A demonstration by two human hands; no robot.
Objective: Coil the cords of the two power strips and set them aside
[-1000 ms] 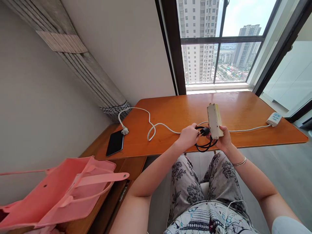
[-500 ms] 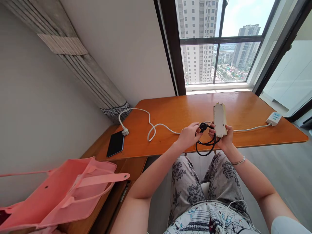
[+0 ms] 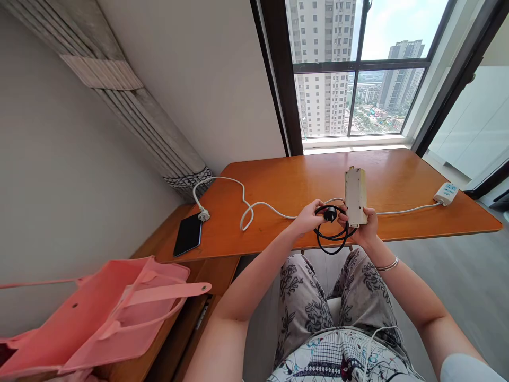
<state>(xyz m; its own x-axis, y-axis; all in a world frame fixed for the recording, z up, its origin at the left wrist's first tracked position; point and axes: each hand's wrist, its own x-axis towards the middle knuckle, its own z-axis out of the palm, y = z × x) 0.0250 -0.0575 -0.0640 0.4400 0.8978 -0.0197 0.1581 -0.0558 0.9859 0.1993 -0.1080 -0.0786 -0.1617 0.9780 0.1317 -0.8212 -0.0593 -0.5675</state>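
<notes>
Above the table's front edge, my right hand [image 3: 365, 225] is wrapped round the lower end of an off-white rectangular box [image 3: 355, 196], held upright. Looped black cable [image 3: 333, 251] hangs just left of the box, between my hands. My left hand [image 3: 308, 217] pinches the loops at their left side. The cable's black round plug [image 3: 330, 214] sits among the loops, beside my left fingertips. Behind my hands a white cord [image 3: 268, 208] runs across the wooden table [image 3: 278, 175].
A white socket block [image 3: 446, 194] lies at the table's right end. On the left, a white plug [image 3: 204, 215] touches a black phone or tablet [image 3: 188, 234]. A pink bag [image 3: 131, 313] stands at the lower left. Beyond the table is a window [image 3: 358, 66].
The box has shifted slightly left with my right hand. My left hand has moved a little left onto the cable loops, and the black plug has turned and dropped slightly.
</notes>
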